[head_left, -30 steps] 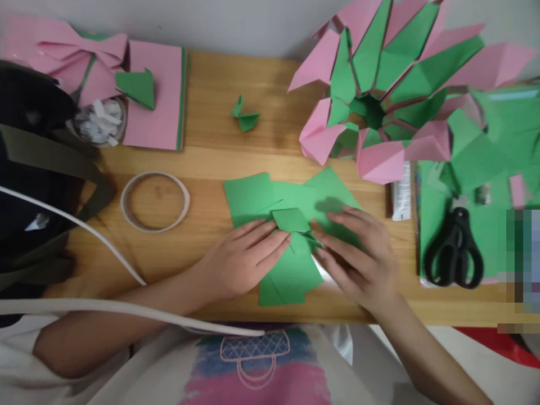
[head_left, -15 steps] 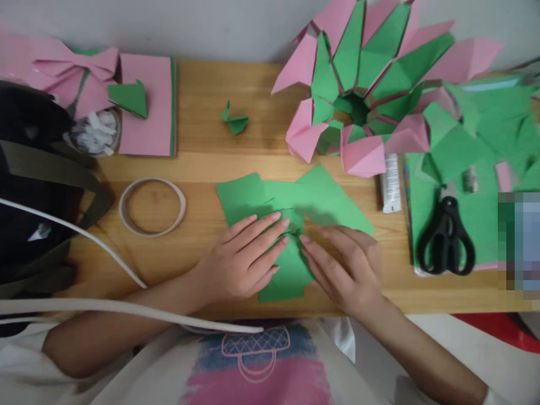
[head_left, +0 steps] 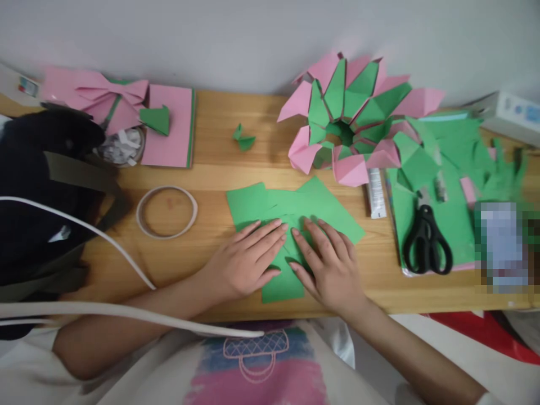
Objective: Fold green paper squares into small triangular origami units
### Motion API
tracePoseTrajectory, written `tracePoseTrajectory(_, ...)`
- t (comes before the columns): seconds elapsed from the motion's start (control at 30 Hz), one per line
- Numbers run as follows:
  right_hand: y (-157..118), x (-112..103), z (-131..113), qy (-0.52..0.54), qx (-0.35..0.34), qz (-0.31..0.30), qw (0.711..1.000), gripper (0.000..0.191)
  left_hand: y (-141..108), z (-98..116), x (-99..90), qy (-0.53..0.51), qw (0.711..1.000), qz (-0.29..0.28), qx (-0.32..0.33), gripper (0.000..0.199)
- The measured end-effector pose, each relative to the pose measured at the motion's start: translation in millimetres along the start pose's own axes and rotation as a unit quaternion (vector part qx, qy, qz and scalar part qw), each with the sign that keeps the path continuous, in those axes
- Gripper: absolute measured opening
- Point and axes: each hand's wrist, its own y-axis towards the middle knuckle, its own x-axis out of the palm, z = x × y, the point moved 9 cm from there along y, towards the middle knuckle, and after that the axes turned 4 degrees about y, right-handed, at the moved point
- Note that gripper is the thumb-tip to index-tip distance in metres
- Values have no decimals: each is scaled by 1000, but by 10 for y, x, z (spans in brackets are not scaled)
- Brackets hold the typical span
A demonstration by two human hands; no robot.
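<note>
Several green paper pieces lie overlapping on the wooden table in front of me. My left hand rests flat on their left part, fingers stretched out toward the middle. On the right part lies my right hand, palm down with its fingers spread and the thumb apart. The fingertips of both hands nearly meet over the paper. Parts of the sheets under my palms and fingers are hidden.
A pink and green paper flower stands at the back, a glue tube beside it. Black scissors lie on green sheets at right. A tape ring, a pink paper stack and a black bag are left. White cables cross my left arm.
My right hand has gone from bent fingers at the paper's edge to lying flat and spread on it. My left hand stays on the paper. The camera view has shifted.
</note>
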Motion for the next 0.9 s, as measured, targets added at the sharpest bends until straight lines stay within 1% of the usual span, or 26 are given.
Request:
tracePoseTrajectory(0.17,7,9,-14,0,-5,3,1000,44,11,-16,47,1,1000,-16,-5,47)
tracePoseTrajectory(0.27,-4,5,-4,16,0,17,1000,40,16,-6,21,-2,1000,-2,-12,48)
tracePoseTrajectory(0.37,-28,35,49,38,13,30,999,38,6,-42,-40,-17,999,30,-38,40)
tracePoseTrajectory(0.43,-46,45,134,87,34,53,994,36,-4,-103,-73,-38,996,52,-64,33)
tracePoseTrajectory(0.47,-54,47,182,126,45,67,989,37,-6,-124,-93,-36,995,65,-69,35)
tracePoseTrajectory(0.53,-65,43,248,149,56,91,983,40,-3,-169,-125,-31,992,90,-79,45)
tracePoseTrajectory(0.6,-63,52,292,160,70,103,979,40,7,-225,-150,-30,989,114,-93,47)
tracePoseTrajectory(0.73,10,99,353,200,118,108,967,34,29,-337,-206,-52,979,158,-121,26)
tracePoseTrajectory(0.8,82,91,375,229,139,107,958,34,25,-386,-278,-69,971,183,-135,21)
tracePoseTrajectory(0.83,126,70,378,246,143,104,953,31,18,-406,-336,-78,967,199,-142,20)
tracePoseTrajectory(0.9,221,-20,363,288,137,92,943,16,3,-430,-489,-99,957,228,-153,18)
